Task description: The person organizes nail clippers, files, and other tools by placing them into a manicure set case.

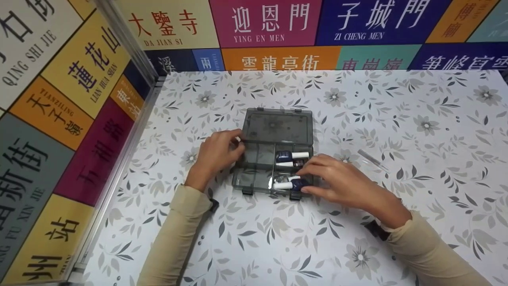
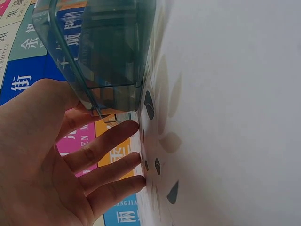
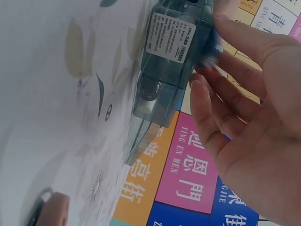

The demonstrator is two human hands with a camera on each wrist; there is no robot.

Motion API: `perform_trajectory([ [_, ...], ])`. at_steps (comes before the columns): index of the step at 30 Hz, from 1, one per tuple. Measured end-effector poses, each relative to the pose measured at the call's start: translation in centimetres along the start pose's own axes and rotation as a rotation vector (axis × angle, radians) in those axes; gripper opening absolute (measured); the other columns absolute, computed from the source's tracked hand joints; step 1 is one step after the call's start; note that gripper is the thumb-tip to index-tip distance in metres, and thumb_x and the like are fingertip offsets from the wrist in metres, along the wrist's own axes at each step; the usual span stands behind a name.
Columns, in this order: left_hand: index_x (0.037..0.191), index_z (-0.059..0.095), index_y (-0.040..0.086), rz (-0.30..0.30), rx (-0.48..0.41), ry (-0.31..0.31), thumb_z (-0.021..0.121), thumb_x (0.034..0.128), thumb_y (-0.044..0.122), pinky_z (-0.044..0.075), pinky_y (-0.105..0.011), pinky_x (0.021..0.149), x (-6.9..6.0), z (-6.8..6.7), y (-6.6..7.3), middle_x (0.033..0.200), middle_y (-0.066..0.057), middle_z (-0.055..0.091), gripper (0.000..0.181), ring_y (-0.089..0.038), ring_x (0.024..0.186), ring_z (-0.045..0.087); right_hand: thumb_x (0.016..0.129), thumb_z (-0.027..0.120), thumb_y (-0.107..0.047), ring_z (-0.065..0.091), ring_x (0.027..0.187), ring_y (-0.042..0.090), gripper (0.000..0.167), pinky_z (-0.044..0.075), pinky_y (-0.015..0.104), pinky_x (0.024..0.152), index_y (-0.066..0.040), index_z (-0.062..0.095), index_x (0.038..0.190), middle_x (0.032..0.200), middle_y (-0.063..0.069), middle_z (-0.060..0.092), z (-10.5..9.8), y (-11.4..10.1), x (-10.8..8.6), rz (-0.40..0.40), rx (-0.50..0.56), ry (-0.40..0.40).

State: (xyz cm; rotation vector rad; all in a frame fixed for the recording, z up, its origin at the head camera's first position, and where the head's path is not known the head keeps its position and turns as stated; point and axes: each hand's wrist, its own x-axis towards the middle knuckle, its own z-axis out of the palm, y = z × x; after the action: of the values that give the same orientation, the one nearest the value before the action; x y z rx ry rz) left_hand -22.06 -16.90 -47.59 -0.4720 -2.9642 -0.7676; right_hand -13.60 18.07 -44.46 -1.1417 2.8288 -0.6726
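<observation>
A translucent grey compartment box (image 1: 258, 183) lies on the table with its lid (image 1: 278, 125) folded back. Its upper right compartment holds a dark blue bottle (image 1: 283, 155) with a white cap and another white-capped bottle (image 1: 299, 163). My right hand (image 1: 341, 180) pinches a dark blue bottle (image 1: 299, 184) at the lower right compartment, beside a paler bottle (image 1: 281, 180). In the right wrist view blue glass (image 3: 209, 48) shows between thumb and fingers. My left hand (image 1: 216, 155) touches the box's left side, its lower fingers (image 2: 110, 169) extended against the table.
A thin clear strip (image 1: 373, 160) lies right of the box on the leaf-patterned table cover (image 1: 254, 246). Colourful panels with writing stand along the back (image 1: 270, 24) and left (image 1: 27, 159). A printed label (image 3: 170, 37) is on the box's side.
</observation>
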Motion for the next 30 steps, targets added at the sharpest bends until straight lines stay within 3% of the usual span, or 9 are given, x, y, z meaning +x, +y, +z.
perform_trajectory([
  [12,0.109,0.074,0.024,-0.004,-0.009,-0.011,0.067,0.0969,0.024,0.06,-0.051,0.075,-0.1,-0.1,0.1,0.108,0.0,0.082,0.014,-0.023,0.098,0.078,0.097,0.082,-0.032,0.072,0.107,0.017,0.032,0.063,0.04,0.085,-0.02,0.078,0.126,0.126,-0.002,0.074,-0.9,0.5,-0.3,-0.014,0.006,0.023],
  [22,0.11,0.075,0.025,-0.012,-0.01,-0.013,0.067,0.0966,0.024,0.061,-0.049,0.078,0.0,0.0,0.1,0.108,0.001,0.083,0.015,-0.021,0.097,0.077,0.097,0.082,-0.032,0.071,0.112,0.016,0.03,0.061,0.043,0.094,-0.021,0.079,0.124,0.122,-0.005,0.074,-1.9,1.3,-0.9,0.014,0.016,0.011],
  [30,0.112,0.076,0.025,-0.012,-0.019,-0.015,0.068,0.0964,0.025,0.061,-0.049,0.078,0.0,-0.1,0.0,0.109,0.001,0.083,0.018,-0.021,0.098,0.077,0.096,0.083,-0.027,0.072,0.106,0.016,0.03,0.058,0.041,0.084,-0.023,0.079,0.126,0.12,-0.006,0.075,-2.6,2.4,-1.6,0.03,0.025,0.041],
])
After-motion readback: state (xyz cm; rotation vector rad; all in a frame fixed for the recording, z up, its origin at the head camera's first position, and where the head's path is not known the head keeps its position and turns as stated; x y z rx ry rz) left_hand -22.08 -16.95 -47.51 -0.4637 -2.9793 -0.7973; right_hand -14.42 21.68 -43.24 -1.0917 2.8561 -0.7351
